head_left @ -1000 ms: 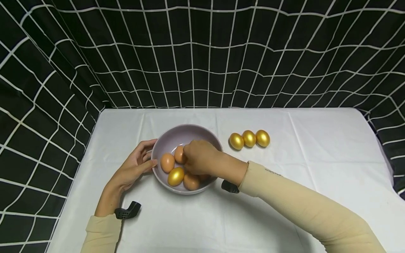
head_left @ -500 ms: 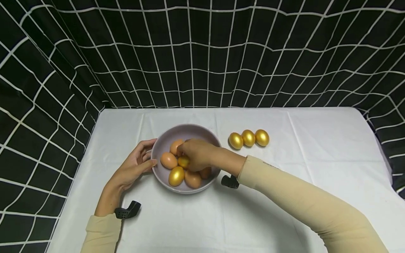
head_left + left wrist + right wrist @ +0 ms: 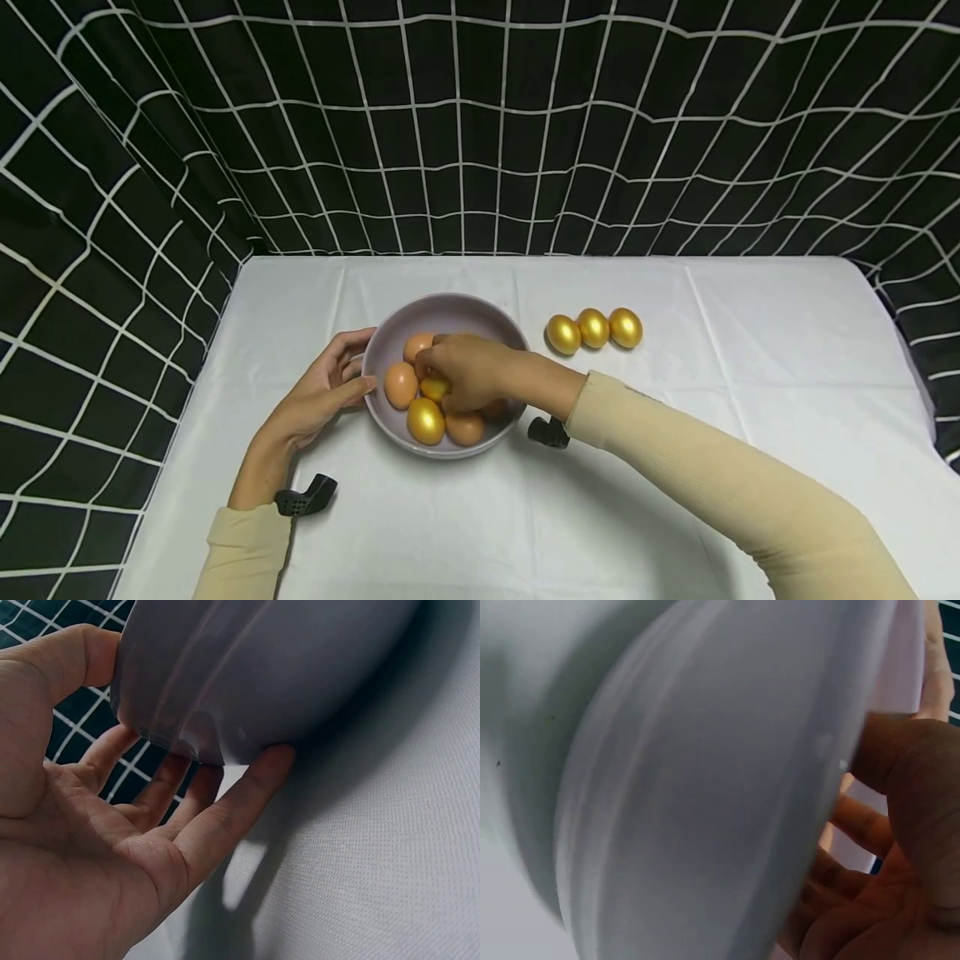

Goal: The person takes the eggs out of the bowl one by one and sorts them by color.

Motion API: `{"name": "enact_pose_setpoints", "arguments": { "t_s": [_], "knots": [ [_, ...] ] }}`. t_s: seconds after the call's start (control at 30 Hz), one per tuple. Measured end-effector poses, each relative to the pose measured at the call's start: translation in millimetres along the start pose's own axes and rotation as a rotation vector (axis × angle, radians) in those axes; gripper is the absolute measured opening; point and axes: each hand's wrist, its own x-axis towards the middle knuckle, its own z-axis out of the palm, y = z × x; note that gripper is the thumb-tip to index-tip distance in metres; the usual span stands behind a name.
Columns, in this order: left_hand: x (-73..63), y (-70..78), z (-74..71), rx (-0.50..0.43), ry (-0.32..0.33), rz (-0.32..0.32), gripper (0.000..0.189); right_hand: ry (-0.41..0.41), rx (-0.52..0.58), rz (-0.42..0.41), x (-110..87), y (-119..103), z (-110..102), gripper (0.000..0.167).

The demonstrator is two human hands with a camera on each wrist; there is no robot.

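Note:
My left hand (image 3: pixel 318 396) holds the mauve bowl (image 3: pixel 457 313) by its left side. In the left wrist view the thumb is at the rim and the fingers lie along the outer wall. My right hand (image 3: pixel 472 371) reaches into the bowl with bent fingers around a gold egg (image 3: pixel 433 389), largely covered by the hand. A second gold egg (image 3: pixel 426 422) lies in front of it. Around them sit brown eggs: one at the left (image 3: pixel 401 386), one behind (image 3: pixel 417 346) and one in front (image 3: pixel 465 428). Another is mostly hidden under the right wrist.
Three gold eggs (image 3: pixel 594 328) stand in a row on the white tablecloth (image 3: pixel 697 400), to the right of the bowl. Black curtains with a white grid (image 3: pixel 480 133) rise behind the table and at both sides.
My right hand has shifted slightly left inside the bowl, and the gold egg at its fingers has come into sight. The rear brown egg has moved up and left. My left hand stays put.

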Motion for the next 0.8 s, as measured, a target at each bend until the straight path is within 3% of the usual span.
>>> {"name": "enact_pose_setpoints", "arguments": {
  "t_s": [0.2, 0.53, 0.8],
  "knots": [
    [-3.1, -2.6, -0.9, -0.01, -0.009, -0.008, 0.07, 0.024, 0.101, -0.033, -7.1, 6.6, 2.4, 0.043],
    [2.5, -0.9, -0.4, -0.011, -0.009, 0.024, 0.07, 0.201, 0.146, -0.074, -30.1, 15.6, -8.5, 0.039],
    [3.0, -1.1, -0.4, -0.003, -0.01, 0.023, 0.07, 0.361, 0.357, -0.075, -54.0, 22.2, -11.1, 0.042]
  ]
}}
